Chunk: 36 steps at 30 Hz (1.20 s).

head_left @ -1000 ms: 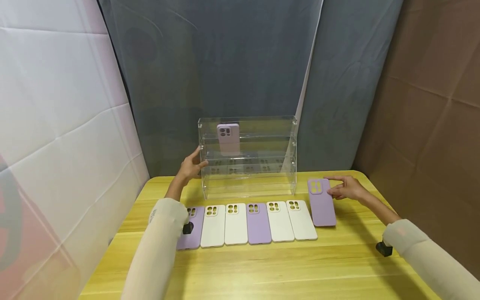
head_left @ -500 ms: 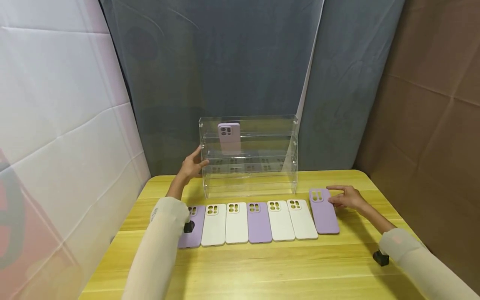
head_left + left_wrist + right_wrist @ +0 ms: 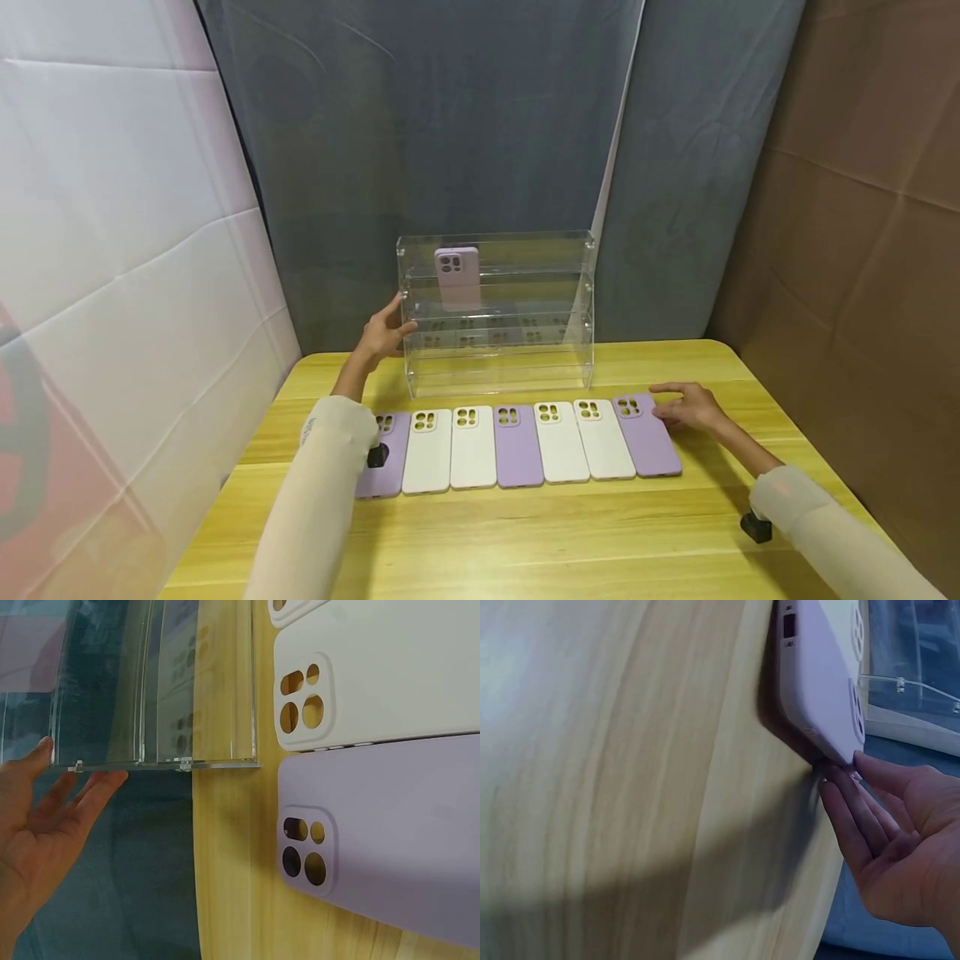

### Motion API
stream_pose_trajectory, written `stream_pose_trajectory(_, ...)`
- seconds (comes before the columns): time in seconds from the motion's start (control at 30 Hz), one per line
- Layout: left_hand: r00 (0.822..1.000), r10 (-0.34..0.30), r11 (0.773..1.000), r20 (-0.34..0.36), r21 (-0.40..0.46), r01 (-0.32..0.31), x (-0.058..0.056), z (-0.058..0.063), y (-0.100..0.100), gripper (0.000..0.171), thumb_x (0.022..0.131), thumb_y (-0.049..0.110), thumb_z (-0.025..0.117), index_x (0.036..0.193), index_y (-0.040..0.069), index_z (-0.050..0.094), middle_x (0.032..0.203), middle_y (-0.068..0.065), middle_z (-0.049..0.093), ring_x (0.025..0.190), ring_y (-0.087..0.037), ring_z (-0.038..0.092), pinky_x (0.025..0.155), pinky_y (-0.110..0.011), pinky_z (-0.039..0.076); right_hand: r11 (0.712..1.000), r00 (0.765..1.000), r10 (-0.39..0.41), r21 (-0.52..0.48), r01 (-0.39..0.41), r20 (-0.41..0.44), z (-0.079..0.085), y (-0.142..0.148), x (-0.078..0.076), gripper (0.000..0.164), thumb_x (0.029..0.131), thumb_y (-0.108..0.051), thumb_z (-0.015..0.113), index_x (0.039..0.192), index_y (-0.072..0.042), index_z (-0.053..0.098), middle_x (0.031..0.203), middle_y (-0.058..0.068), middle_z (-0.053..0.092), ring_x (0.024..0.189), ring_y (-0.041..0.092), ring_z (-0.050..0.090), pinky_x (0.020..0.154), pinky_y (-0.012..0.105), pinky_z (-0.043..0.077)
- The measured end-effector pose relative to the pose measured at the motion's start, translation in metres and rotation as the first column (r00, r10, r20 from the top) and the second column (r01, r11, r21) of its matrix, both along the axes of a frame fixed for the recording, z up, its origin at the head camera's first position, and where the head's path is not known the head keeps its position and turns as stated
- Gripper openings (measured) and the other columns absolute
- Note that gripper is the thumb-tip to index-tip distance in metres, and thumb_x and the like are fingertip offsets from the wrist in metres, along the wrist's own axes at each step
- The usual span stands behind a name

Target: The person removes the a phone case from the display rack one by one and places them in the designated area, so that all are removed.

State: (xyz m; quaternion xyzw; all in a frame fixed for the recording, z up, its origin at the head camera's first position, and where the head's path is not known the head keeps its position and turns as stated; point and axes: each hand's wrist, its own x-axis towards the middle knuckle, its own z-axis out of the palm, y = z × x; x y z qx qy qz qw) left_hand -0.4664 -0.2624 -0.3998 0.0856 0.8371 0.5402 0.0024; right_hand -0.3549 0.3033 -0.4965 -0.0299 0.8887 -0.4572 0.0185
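Note:
My left hand (image 3: 381,335) holds the left side of a clear acrylic display rack (image 3: 498,385). In the left wrist view, the thumb lies over the rack's side edge and the fingertips meet its outer face. At the row's right end, a purple phone case (image 3: 651,442) lies beside a white case (image 3: 606,442), camera cutouts toward the rack. My right hand (image 3: 692,408) pinches this purple case near its upper right corner; in the right wrist view, the thumb is on top and fingers are at the edge. Another purple case (image 3: 468,279) stands upright on the rack's upper tier.
Further left in the row lie white cases, a middle purple case (image 3: 519,450) and a left-end purple case (image 3: 375,832), partly behind my left sleeve. The wooden table (image 3: 525,550) meets a grey curtain (image 3: 510,125) behind. Fabric walls flank both sides.
The right hand has brought the purple case down and toward me, from tilted up to lying in line with the row. The left hand stays on the rack.

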Motion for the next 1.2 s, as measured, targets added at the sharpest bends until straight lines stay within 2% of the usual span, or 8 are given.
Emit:
stream_pose_trajectory(0.2,1.000,-0.008,1.000,0.007,0.008,0.008,0.001,0.000,0.000,0.079,0.108,0.019,0.059,0.168,0.034,0.009,0.162,-0.029,0.033,0.143,-0.046,0.044,0.097,-0.058,0.056,1.000,0.999,-0.002,0.016,0.002,-0.037,-0.006,0.004,0.002,0.047,0.091,-0.009,0.080,0.130,0.012,0.065,0.089,0.020,0.078,0.072,0.022,0.077,0.060,0.035,0.064)
stream_pose_trajectory(0.5,1.000,-0.010,1.000,0.009,0.018,0.010,0.003,0.002,0.001,0.078,0.108,0.018,0.059,0.167,0.035,0.010,0.162,-0.030,0.033,0.143,-0.047,0.044,0.097,-0.059,0.055,0.997,0.995,-0.058,0.044,0.062,-0.084,-0.009,0.002,0.004,0.041,0.088,-0.015,0.085,0.120,0.008,0.073,0.083,0.015,0.078,0.068,0.022,0.077,0.059,0.032,0.063)
stream_pose_trajectory(0.63,1.000,-0.010,1.000,0.002,0.010,0.010,0.003,0.003,0.001,0.079,0.108,0.018,0.059,0.167,0.034,0.010,0.162,-0.030,0.034,0.143,-0.047,0.043,0.097,-0.059,0.056,0.988,0.986,-0.065,0.130,0.086,-0.156,-0.006,0.003,0.002,0.039,0.085,-0.018,0.088,0.115,0.004,0.077,0.083,0.013,0.079,0.067,0.016,0.074,0.059,0.028,0.058)
stream_pose_trajectory(0.77,1.000,-0.005,1.000,0.004,0.009,0.005,0.001,0.002,0.000,0.079,0.108,0.016,0.058,0.167,0.034,0.010,0.161,-0.030,0.035,0.142,-0.047,0.044,0.096,-0.059,0.056,0.977,0.973,-0.051,0.192,0.096,-0.226,0.001,0.002,-0.002,0.036,0.086,-0.019,0.087,0.114,0.002,0.078,0.086,0.014,0.079,0.071,0.016,0.074,0.061,0.027,0.053)
stream_pose_trajectory(0.93,1.000,0.005,1.000,0.022,0.023,-0.006,0.000,0.002,0.000,0.079,0.108,0.015,0.058,0.167,0.035,0.010,0.162,-0.029,0.033,0.143,-0.046,0.044,0.097,-0.058,0.056,0.995,0.984,-0.045,0.084,0.060,-0.174,0.015,-0.005,-0.009,0.043,0.089,-0.016,0.085,0.123,0.007,0.073,0.089,0.017,0.079,0.077,0.030,0.078,0.065,0.039,0.064)
stream_pose_trajectory(1.07,0.999,-0.004,0.999,0.033,0.032,0.003,0.000,0.002,-0.001,0.078,0.109,0.013,0.056,0.167,0.034,0.010,0.162,-0.029,0.033,0.144,-0.046,0.042,0.098,-0.058,0.055,0.999,0.988,-0.036,0.010,0.037,-0.151,0.027,-0.011,-0.015,0.050,0.090,-0.017,0.084,0.129,0.010,0.068,0.092,0.019,0.078,0.082,0.040,0.077,0.071,0.048,0.065)
stream_pose_trajectory(1.2,0.999,-0.017,0.999,0.038,0.033,0.016,0.000,0.001,-0.001,0.076,0.109,0.010,0.053,0.167,0.034,0.010,0.160,-0.029,0.037,0.143,-0.046,0.044,0.098,-0.058,0.056,1.000,0.987,-0.024,-0.001,0.024,-0.158,0.039,-0.018,-0.022,0.053,0.090,-0.020,0.084,0.132,0.008,0.067,0.094,0.019,0.078,0.085,0.040,0.077,0.068,0.040,0.066)
